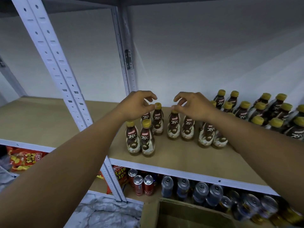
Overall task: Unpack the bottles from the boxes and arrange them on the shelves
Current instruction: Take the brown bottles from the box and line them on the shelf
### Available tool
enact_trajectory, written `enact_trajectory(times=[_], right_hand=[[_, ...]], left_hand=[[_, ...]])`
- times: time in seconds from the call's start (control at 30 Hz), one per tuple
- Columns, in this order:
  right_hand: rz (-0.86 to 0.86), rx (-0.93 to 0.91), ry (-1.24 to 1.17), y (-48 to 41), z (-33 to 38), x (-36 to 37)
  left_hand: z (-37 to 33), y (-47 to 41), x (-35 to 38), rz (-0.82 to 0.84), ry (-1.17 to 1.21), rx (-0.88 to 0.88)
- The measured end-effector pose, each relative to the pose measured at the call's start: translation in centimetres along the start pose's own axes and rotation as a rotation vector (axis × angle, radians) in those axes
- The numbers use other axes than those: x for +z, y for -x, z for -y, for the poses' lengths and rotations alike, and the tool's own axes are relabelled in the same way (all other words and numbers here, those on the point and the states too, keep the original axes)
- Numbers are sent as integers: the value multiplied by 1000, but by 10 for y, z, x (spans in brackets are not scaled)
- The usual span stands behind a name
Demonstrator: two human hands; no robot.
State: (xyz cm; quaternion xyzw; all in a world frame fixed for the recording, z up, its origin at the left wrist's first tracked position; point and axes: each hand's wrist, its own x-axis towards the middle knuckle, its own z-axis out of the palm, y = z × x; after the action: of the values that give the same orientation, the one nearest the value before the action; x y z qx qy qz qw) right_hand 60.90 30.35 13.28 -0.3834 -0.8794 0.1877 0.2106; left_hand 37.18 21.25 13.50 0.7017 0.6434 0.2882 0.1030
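Several brown coffee bottles with yellow caps stand on the wooden shelf (172, 155). A left cluster (146, 137) stands apart from a middle cluster (187, 129), and a large group (266, 112) fills the shelf's right end. My left hand (136, 105) hovers over the back of the left cluster, fingers curled and apart, its thumb beside one bottle's cap (158, 106). Over the middle cluster, my right hand (192, 106) has fingers apart, with fingertips just above a bottle top. Neither hand grips anything. An open cardboard box (181, 214) sits below, near me.
A white perforated metal upright (65, 83) stands left of my left arm. Under the bottles, the lower shelf holds drink cans (182, 186) and red snack bags (24, 159). Grey crumpled plastic (107, 213) lies at the bottom left.
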Motion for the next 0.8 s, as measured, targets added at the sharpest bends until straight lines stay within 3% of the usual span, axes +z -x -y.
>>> enact_trajectory(times=[0.13,0.37,0.8], right_hand=[[-2,25,74,-11,-19,-26],[183,81,188,-21,-43,-38],[345,111,190,-31,-56,-22]], left_hand=[[-23,-25,13,106,-18,7],[-39,-55,46,287,-82,-27],[-33,-75,77,341,-266,-51]])
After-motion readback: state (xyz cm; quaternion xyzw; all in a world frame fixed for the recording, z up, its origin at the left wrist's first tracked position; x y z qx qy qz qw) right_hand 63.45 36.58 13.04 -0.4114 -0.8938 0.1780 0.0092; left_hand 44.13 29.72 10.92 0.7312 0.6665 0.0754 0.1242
